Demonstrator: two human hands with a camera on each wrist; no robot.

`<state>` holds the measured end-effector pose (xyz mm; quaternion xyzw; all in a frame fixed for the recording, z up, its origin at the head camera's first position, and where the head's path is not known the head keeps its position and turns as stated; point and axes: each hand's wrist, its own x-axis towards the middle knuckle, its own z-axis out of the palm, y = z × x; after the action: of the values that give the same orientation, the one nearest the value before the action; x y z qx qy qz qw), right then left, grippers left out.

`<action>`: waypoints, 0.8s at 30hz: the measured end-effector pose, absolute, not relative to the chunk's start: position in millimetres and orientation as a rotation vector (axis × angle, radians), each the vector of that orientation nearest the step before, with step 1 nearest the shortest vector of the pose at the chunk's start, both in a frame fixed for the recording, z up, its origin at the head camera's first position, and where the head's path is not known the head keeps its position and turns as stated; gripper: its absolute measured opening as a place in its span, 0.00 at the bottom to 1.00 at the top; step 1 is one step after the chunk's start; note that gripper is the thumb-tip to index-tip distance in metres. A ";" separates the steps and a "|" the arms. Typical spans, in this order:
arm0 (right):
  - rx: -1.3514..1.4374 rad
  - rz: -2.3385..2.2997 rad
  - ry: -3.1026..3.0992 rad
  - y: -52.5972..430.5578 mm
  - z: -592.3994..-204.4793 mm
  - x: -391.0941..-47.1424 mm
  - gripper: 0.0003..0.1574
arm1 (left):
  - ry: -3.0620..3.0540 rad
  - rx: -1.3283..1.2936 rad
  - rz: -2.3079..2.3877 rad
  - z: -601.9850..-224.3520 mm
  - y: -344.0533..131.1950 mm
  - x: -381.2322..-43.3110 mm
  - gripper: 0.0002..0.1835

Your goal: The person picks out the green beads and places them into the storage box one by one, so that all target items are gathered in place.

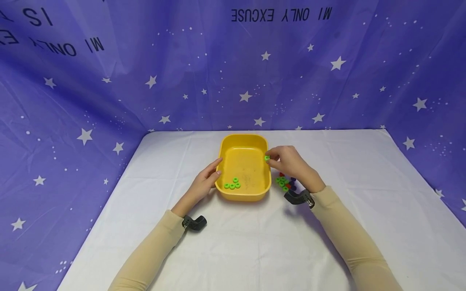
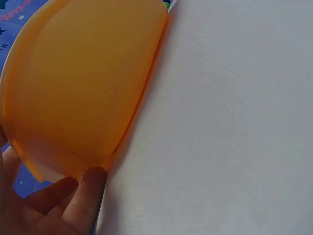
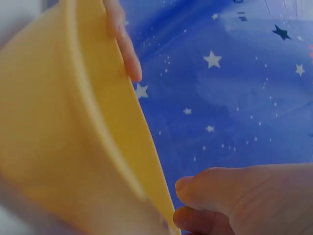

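A yellow plastic basin (image 1: 244, 161) stands on the table, with several small green ring-shaped beads (image 1: 232, 186) grouped in its near left corner. At the basin's left side, my left hand (image 1: 202, 184) grips the wall, fingertips at the rim and other fingers against the outside (image 2: 85, 200). My right hand (image 1: 289, 161) pinches one green bead (image 1: 267, 158) between thumb and forefinger, close over the right rim. In the right wrist view, the thumb and fingers of that right hand (image 3: 230, 200) overlap the rim's end, and the bead is hidden.
Right of the basin, below my right hand, lies a small pile of green beads (image 1: 282, 183), with red pieces (image 1: 288, 186) and dark purple pieces (image 1: 293, 181) among them. A white cloth (image 1: 233, 250) covers the table. Behind hangs a purple curtain (image 1: 218, 72) with stars.
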<state>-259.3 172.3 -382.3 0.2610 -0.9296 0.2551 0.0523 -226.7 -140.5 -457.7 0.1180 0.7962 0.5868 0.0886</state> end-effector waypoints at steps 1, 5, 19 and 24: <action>0.802 0.780 -2.825 168.4 -381.3 -259.2 0.17 | 2.368 0.351 1.747 -458.1 -140.5 -227.1 0.29; 0.845 0.785 -2.825 151.6 -378.5 -258.5 0.16 | 2.363 0.352 1.754 -458.5 -140.4 -227.5 0.29; 0.938 0.799 -2.874 110.0 -389.4 -263.2 0.15 | 2.373 0.361 1.751 -458.9 -140.3 -227.3 0.29; 0.973 0.733 -2.872 101.7 -397.8 -264.2 0.13 | 2.375 0.348 1.747 -460.2 -140.4 -228.0 0.29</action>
<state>-264.2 101.7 -397.8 0.3119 -0.9206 0.2349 0.0108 -228.0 -140.4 -460.2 0.1169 0.7969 0.5864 0.0863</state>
